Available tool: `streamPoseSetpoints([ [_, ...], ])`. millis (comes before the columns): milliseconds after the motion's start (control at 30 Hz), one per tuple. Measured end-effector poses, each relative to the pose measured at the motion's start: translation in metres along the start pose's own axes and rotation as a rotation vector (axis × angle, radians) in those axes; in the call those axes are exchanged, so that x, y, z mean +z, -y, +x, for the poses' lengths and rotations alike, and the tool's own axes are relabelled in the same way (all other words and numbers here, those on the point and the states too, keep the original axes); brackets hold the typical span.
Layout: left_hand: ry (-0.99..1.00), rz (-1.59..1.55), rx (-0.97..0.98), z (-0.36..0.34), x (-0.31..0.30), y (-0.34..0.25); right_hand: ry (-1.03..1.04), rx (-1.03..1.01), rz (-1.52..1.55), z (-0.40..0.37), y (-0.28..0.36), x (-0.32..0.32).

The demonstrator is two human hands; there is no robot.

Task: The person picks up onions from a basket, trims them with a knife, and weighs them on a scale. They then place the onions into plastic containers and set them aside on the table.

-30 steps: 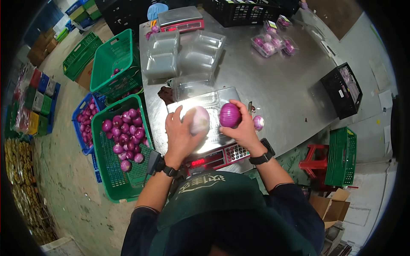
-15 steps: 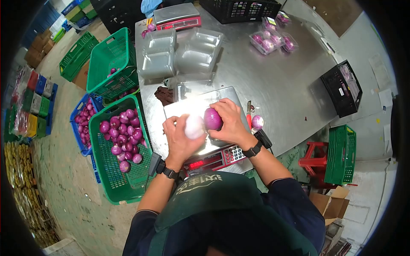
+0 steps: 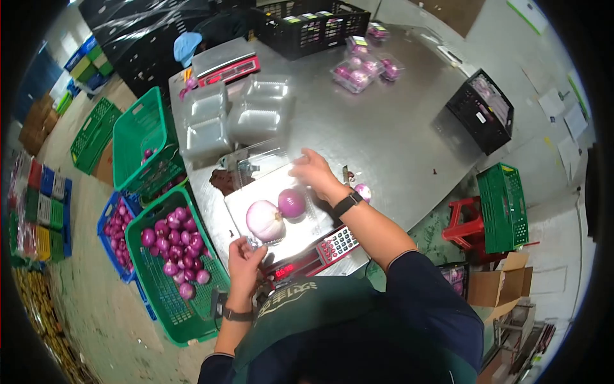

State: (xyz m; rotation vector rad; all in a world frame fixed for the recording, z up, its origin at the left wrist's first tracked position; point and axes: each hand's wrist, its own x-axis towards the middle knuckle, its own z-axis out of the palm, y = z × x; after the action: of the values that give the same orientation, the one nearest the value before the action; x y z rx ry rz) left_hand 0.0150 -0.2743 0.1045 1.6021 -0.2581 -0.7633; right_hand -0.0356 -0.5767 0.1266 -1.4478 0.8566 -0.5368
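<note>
Two peeled red onions, a large pale one [image 3: 265,221] and a smaller purple one [image 3: 292,203], sit side by side in a clear plastic clamshell box [image 3: 304,221] on the weighing scale [image 3: 233,203]. The box's raised lid [image 3: 259,163] stands at the far side. My left hand [image 3: 244,264] is at the box's near left corner, thumb and fingers apart. At the far right, my right hand [image 3: 316,176] is open, fingers stretched toward the lid's edge. The scale's red display [image 3: 284,270] is lit below the onions.
Empty clear boxes [image 3: 240,118] stand stacked behind the scale. A green crate of onions [image 3: 131,237] is at the left. Packed onions [image 3: 356,72] lie at the back, near a black crate [image 3: 307,38]. A loose onion [image 3: 362,192] and a knife [image 3: 346,174] lie right of the scale.
Both hands have let go of the onions, which now rest in the box. My right hand has moved up toward the lid, my left down to the near corner. The view has shifted.
</note>
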Motion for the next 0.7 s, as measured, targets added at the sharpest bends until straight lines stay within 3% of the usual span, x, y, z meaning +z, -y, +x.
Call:
streamPoseSetpoints([
  [33, 0.084, -0.233, -0.171, 0.003, -0.004, 0.007, 0.059, 0.147, 0.209, 0.002, 0.008, -0.002],
  [67, 0.095, -0.231, -0.162, 0.000, -0.001, -0.003, 0.050, 0.136, 0.211, -0.002, 0.017, -0.008],
  [133, 0.132, -0.514, -0.202, -0.016, 0.002, -0.025, 0.230, -0.283, -0.313, -0.028, 0.025, -0.026],
  [167, 0.139, -0.491, -0.143, -0.017, -0.001, -0.020, 0.259, -0.535, -0.451, -0.043, 0.019, -0.035],
  [200, 0.144, -0.491, -0.140, -0.017, -0.005, -0.020, 0.309, -0.650, -0.612, -0.061, 0.019, -0.047],
  [267, 0.157, -0.582, -0.175, -0.015, -0.010, -0.023, 0.495, -0.535, -0.935, -0.098, 0.031, -0.066],
  [333, 0.097, -0.617, -0.218, -0.010, -0.003, -0.026, 0.638, -0.234, -0.595, -0.111, 0.017, -0.072],
  [367, 0.097, -0.561, -0.209, -0.003, -0.005, -0.014, 0.635, -0.241, -0.595, -0.117, 0.009, -0.068],
  [433, 0.064, -0.504, -0.205, 0.005, -0.002, -0.013, 0.409, -0.025, -0.305, -0.121, -0.008, -0.058],
  [467, 0.065, -0.500, -0.196, 0.007, -0.003, -0.012, 0.408, -0.034, -0.301, -0.121, -0.017, -0.058],
  [533, 0.088, -0.452, -0.224, 0.013, -0.004, -0.006, 0.444, 0.137, -0.072, -0.117, -0.032, -0.062],
  [600, 0.077, -0.462, -0.215, 0.011, 0.005, -0.011, 0.430, 0.091, -0.119, -0.116, -0.035, -0.066],
  [700, 0.036, -0.436, -0.183, 0.008, 0.021, -0.023, 0.404, 0.189, -0.041, -0.109, -0.034, -0.076],
])
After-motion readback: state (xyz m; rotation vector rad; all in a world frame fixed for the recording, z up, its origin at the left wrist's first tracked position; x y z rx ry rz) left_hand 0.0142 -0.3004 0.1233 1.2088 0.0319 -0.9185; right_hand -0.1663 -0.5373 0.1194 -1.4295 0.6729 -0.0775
